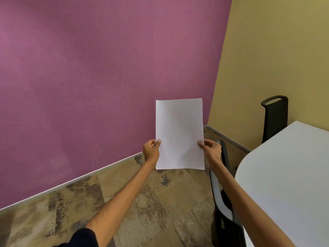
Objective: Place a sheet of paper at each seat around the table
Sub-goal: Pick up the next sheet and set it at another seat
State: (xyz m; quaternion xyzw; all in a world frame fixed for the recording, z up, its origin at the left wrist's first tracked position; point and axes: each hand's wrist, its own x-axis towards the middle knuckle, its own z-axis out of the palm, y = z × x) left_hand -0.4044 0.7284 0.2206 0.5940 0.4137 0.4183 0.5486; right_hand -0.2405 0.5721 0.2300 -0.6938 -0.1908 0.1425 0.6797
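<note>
I hold white paper (179,134) upright in front of me, above the floor and left of the table. It may be one sheet or a thin stack; I cannot tell which. My left hand (151,151) pinches its left edge near the bottom. My right hand (211,148) pinches the right edge at the same height. The white table (288,175) with a rounded corner lies to the right, bare where it shows.
A black chair (222,202) stands tucked against the table's left side, just under my right forearm. A second black chair back (275,118) rises beyond the table's far edge by the yellow wall. A purple wall fills the left, with patterned carpet below.
</note>
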